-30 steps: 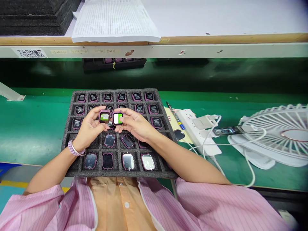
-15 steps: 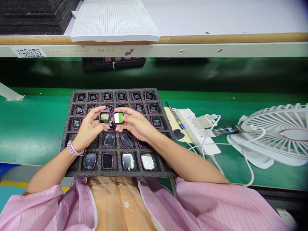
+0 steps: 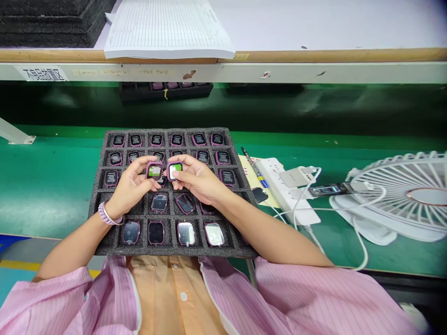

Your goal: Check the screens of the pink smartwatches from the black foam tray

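Observation:
My left hand (image 3: 131, 186) grips a small purple-framed watch body (image 3: 154, 170) with a lit green and white screen. Beside it my right hand (image 3: 197, 180) pinches a second watch body (image 3: 174, 170), its screen also lit green and white, with the thumb on the glass. Both are held side by side just above the middle of a dark foam tray (image 3: 101, 190). The tray's far rows hold watch bodies with dark screens showing text. Its near rows hold several with blank, reflective screens (image 3: 186, 233).
A white power strip (image 3: 279, 186) with plugged adapters and cables lies right of the tray, beside a pen (image 3: 254, 166) on yellow paper. A white fan (image 3: 405, 195) lies at the far right. A shelf above carries a printed sheet (image 3: 167, 28); another tray (image 3: 164, 90) sits beneath it.
Both watch bodies have shifted a little to the right in my hands. The right one has turned slightly and my thumb now covers part of its screen.

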Tool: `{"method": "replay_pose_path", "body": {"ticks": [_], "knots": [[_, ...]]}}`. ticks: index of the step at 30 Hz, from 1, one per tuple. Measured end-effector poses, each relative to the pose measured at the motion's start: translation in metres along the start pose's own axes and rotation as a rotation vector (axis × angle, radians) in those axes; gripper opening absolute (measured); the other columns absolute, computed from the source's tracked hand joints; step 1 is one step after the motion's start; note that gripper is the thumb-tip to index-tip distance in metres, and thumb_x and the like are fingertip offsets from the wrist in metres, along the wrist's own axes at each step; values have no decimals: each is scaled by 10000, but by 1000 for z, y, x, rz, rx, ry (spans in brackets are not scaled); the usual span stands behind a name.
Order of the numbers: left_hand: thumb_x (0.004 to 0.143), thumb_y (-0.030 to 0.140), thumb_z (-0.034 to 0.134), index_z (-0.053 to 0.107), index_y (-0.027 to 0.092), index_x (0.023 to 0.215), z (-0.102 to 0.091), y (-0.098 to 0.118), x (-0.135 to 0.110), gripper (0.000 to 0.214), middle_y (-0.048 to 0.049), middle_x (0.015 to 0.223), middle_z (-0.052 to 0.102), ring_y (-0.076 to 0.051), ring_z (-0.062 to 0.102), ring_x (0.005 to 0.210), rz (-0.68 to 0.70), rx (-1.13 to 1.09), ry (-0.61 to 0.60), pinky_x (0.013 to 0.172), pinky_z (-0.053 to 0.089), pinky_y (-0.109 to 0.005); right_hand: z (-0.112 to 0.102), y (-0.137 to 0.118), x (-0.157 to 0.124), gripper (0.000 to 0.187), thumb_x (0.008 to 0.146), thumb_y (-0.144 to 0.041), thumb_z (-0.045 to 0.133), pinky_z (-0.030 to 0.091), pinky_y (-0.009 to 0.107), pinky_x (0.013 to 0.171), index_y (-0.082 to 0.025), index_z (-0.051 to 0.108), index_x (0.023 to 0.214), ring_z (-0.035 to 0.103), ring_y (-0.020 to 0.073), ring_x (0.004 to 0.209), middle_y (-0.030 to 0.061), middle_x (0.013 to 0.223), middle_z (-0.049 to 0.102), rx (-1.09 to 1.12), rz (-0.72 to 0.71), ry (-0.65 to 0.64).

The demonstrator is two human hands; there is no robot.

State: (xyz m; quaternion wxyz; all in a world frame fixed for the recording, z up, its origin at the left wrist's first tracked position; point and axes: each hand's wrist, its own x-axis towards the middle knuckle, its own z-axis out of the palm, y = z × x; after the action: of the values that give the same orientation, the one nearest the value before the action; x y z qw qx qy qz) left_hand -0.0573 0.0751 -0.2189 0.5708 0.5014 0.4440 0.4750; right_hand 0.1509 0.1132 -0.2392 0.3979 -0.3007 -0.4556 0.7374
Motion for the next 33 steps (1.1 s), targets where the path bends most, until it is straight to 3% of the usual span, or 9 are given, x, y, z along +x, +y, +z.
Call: {"method": "replay_pose_path", "body": {"ticks": [8, 14, 17, 23, 28, 33], "knots": [[717, 144, 704, 563, 186, 1277, 1, -1, 2, 579, -43, 1124, 695, -99, 720, 713, 16, -8, 23, 681, 607, -213, 0, 0, 0, 521, 722, -138, 816, 533, 236, 623, -213, 607, 1194, 623, 111, 668, 5, 986, 715, -41, -19, -36], [709, 135, 698, 566, 193, 1277, 1, -1, 2, 586, -36, 1108, 696, -100, 717, 713, 14, -2, 28, 688, 603, -217, 2, -1, -1, 537, 669, -113, 800, 548, 230, 664, -227, 610, 1158, 655, 179, 912, 28, 1037, 684, -40, -47, 0], [712, 138, 695, 566, 195, 1278, 1, 0, 2, 584, -41, 1130, 694, -101, 718, 718, 11, 3, 25, 697, 606, -223, 3, 0, -1, 534, 679, -149, 827, 519, 224, 632, -226, 602, 1156, 654, 192, 921, 33, 1004, 686, -46, -35, 6], [728, 148, 688, 562, 191, 1292, 0, 0, 1, 579, -52, 1167, 691, -102, 722, 730, 9, 20, 15, 692, 603, -221, 4, -1, 0, 478, 748, -317, 901, 387, 193, 517, -200, 586, 1089, 495, 98, 609, 22, 888, 711, -41, -24, 43], [730, 154, 693, 563, 184, 1297, 0, 0, 1, 582, -63, 1194, 690, -96, 715, 723, 6, 25, 13, 672, 596, -213, 6, -5, 1, 530, 742, -530, 925, 315, 184, 462, -200, 580, 972, 546, 140, 651, 34, 782, 681, -40, -14, 107], [730, 156, 700, 575, 184, 1292, -1, -2, 2, 577, -72, 1222, 688, -88, 707, 710, 3, 25, 18, 668, 594, -209, 6, -7, 1, 538, 745, -607, 903, 288, 183, 430, -210, 564, 873, 495, 124, 580, -1, 701, 622, -48, -21, 164]]}}
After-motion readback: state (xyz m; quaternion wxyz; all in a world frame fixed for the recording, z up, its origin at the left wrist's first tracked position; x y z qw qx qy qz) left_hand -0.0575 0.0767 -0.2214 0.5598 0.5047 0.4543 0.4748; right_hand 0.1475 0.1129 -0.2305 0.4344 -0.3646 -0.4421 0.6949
